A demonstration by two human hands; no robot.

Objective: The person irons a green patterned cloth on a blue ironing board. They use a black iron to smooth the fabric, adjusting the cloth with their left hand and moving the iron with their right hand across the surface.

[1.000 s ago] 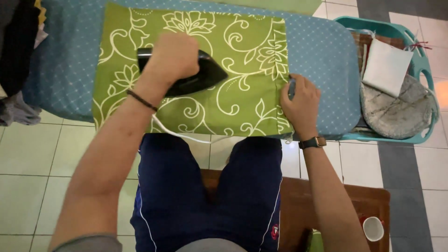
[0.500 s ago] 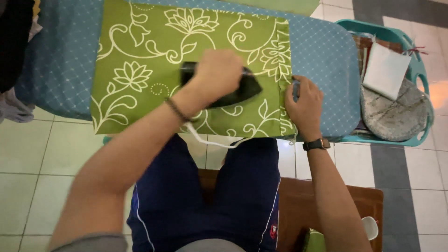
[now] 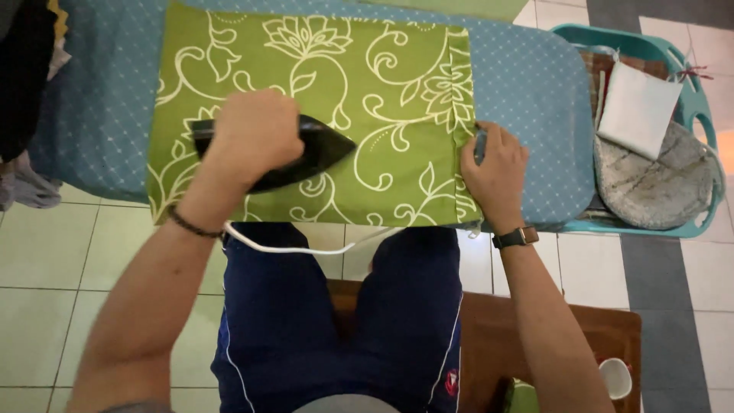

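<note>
A green cloth [image 3: 359, 92] with a white floral pattern lies flat on a blue ironing board [image 3: 527, 84]. My left hand [image 3: 252, 138] grips the handle of a black iron [image 3: 313, 149] that rests on the cloth's near-left part, tip pointing right. A white cord [image 3: 290, 246] trails from the iron over my lap. My right hand [image 3: 495, 172] presses down on the cloth's right edge, fingers bent over the hem; a dark watch sits on that wrist.
A teal laundry basket [image 3: 692, 115] with folded white and grey cloth stands right of the board. Dark clothes [image 3: 23, 84] hang at the left edge. A brown wooden seat [image 3: 581, 336] is under me, with a small white cup [image 3: 615, 377] nearby on the tiled floor.
The iron slid right across the cloth, then came back left to the near-left part. My right hand has stayed on the cloth's right edge.
</note>
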